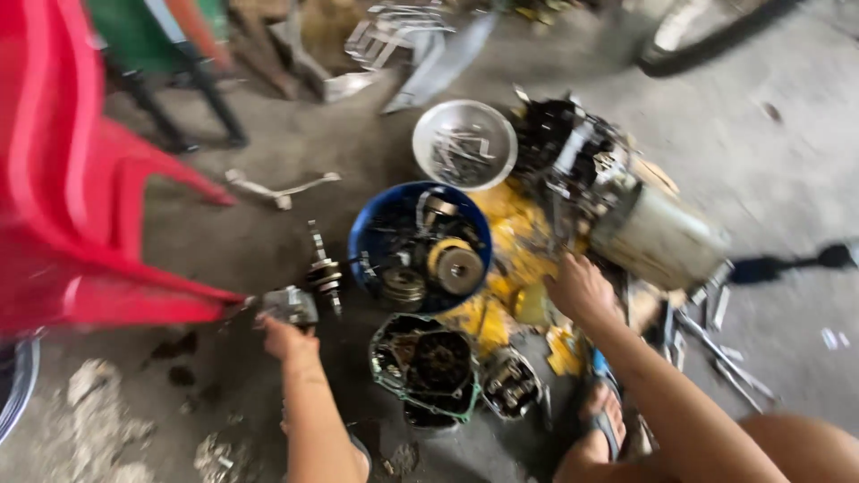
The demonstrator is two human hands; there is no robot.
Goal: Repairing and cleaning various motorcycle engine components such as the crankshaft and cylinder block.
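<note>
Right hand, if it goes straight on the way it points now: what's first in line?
The right hand points up and slightly left, already over the yellow sheet. Straight on, it would likely meet the dark engine assembly first; blur leaves depth unclear.

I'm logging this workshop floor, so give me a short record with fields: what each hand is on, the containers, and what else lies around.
left hand: gripping a grey metal part beside a crankshaft
right hand: resting on the yellow cloth by the engine block
blue tub: holds gears and round metal parts
clear bowl: holds bolts
engine covers: two, lying open side up in front of the person
floor: bare concrete, with a red plastic chair at left and loose tools at right
</note>
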